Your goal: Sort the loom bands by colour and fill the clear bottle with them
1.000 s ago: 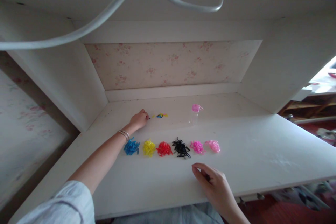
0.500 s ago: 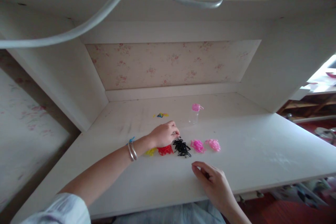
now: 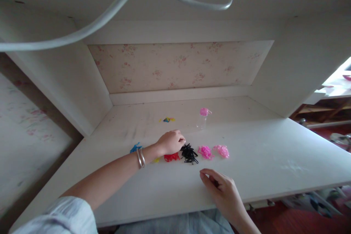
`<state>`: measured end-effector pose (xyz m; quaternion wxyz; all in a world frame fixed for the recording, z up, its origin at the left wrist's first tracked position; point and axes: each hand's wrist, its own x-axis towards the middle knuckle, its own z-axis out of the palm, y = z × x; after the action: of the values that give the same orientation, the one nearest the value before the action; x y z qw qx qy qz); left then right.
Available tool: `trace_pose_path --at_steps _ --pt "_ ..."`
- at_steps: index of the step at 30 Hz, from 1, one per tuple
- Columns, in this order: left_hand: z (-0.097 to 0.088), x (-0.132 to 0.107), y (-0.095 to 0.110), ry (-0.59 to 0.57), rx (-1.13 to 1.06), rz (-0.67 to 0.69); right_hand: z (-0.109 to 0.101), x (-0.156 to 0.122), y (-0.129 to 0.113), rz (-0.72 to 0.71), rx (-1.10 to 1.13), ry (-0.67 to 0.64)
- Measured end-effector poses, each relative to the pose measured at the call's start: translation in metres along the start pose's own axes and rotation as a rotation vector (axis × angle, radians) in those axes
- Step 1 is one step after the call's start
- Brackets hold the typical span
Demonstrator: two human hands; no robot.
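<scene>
My left hand (image 3: 170, 142) hovers over a row of small heaps of rubber bands on the white desk (image 3: 260, 153), fingers pinched together beside the black heap (image 3: 189, 153). What the pinch holds is too small to see. The red heap (image 3: 171, 157) lies under the hand, with the yellow heap (image 3: 156, 160) and the blue heap (image 3: 135, 148) partly hidden by my wrist. Two pink heaps (image 3: 205, 151) (image 3: 221, 150) lie to the right. My right hand (image 3: 222, 190) rests near the desk's front edge, fingers loosely curled, nothing visible in them.
A few mixed bands (image 3: 166, 119) lie farther back, beside a clear small container with pink bands (image 3: 203, 115). A grey cable (image 3: 109, 14) hangs across the top. Desk side walls stand left and right; the floral back panel (image 3: 178, 65) closes the rear.
My left hand came back from the mixed bands at the rear to the row of heaps, and now pinches beside the black heap. The right hand stayed put.
</scene>
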<state>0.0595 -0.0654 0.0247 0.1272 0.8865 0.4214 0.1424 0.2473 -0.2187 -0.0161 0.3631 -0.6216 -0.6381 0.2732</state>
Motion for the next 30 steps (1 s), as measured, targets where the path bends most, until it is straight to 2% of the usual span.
trace_pose_path --at_steps 4,7,9,12,16,19,23,26,30 --pt "-0.021 -0.009 -0.021 0.091 -0.066 -0.048 -0.003 0.002 0.001 0.066 0.095 -0.034" --pt "-0.040 -0.028 -0.041 0.142 -0.158 -0.105 -0.006 0.007 -0.002 0.109 0.179 -0.056" --pt "-0.048 -0.045 -0.056 0.181 -0.227 -0.198 -0.011 0.015 -0.009 0.092 0.190 -0.088" --pt "-0.053 -0.070 -0.081 0.227 -0.296 -0.382 -0.019 0.036 -0.029 -0.005 0.137 -0.159" --pt "-0.049 -0.094 -0.116 0.285 -0.341 -0.573 -0.019 0.086 -0.058 -0.114 -0.018 -0.179" --pt "-0.043 -0.104 -0.135 0.333 -0.390 -0.679 -0.003 0.134 -0.067 -0.176 -0.164 -0.178" --pt "-0.040 -0.109 -0.147 0.366 -0.483 -0.750 0.034 0.192 -0.065 -0.154 -0.579 -0.262" --pt "-0.041 -0.112 -0.148 0.327 -0.512 -0.725 0.060 0.220 -0.061 -0.123 -0.693 -0.287" --pt "-0.042 -0.114 -0.149 0.286 -0.489 -0.708 0.081 0.240 -0.058 -0.111 -0.748 -0.306"
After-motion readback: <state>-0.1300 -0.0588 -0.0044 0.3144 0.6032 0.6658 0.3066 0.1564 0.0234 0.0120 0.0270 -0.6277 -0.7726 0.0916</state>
